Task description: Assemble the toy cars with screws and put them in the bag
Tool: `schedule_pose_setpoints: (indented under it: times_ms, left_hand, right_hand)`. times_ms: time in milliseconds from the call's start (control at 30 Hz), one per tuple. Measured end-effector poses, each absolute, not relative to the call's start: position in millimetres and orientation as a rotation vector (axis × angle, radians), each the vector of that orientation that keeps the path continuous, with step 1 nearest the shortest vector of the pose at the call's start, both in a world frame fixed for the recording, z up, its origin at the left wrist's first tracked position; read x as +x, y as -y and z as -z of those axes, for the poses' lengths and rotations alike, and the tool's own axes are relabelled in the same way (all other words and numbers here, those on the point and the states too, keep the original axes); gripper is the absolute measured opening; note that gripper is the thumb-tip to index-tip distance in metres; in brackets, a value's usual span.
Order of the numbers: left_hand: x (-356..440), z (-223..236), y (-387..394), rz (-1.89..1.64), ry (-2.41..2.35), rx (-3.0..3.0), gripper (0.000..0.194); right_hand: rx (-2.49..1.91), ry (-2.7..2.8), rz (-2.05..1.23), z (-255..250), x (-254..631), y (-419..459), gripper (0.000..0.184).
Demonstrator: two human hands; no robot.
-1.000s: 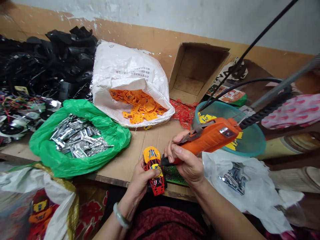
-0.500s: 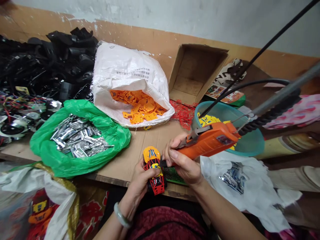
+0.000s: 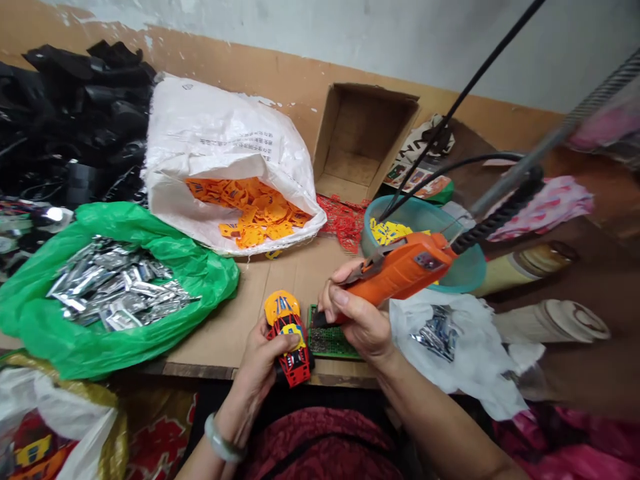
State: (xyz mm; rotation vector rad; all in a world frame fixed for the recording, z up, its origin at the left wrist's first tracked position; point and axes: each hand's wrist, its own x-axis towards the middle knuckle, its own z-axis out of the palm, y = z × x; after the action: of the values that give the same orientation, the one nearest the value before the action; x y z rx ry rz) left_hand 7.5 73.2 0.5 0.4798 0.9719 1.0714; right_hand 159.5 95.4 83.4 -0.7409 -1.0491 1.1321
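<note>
My left hand (image 3: 263, 353) grips a toy car (image 3: 290, 337) with an orange hood, a yellow middle and a red frame, thumb pressed on its top. In my right hand (image 3: 363, 320) is an orange electric screwdriver (image 3: 400, 268), hung from a coiled spring and fed by a black cable. Its dark tip points down and left, over a green tray (image 3: 334, 347) of small dark pieces that look like screws. Tip and car are apart. The tray lies between my hands, partly hidden by the right one.
On the left sits a green bag (image 3: 200, 287) of chrome parts, and behind it a white sack (image 3: 230, 120) of orange pieces. A teal basin (image 3: 465, 267) with yellow parts, a cardboard box (image 3: 365, 140) and a white bag (image 3: 475, 327) stand right. Black parts (image 3: 75, 120) are heaped far left.
The screwdriver tip has moved off the car to over the green tray, opening a gap between my hands. The view has shifted right, so everything appears further left.
</note>
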Motion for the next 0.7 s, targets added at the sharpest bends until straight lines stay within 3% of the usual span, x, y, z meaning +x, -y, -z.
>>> schedule_pose_setpoints:
  times_ms: [200,700]
  left_hand:
    - [4.1,0.6,-73.8,-1.024,-0.958,0.473,0.048]
    - [3.3,4.8,-72.2,-0.986,-0.964,0.482,0.051]
  right_hand:
    - [-0.975,0.988,-0.881,-69.1,213.2,-84.9,0.019]
    - [-0.955,0.988,-0.944,-39.5,223.5,-80.9,0.019]
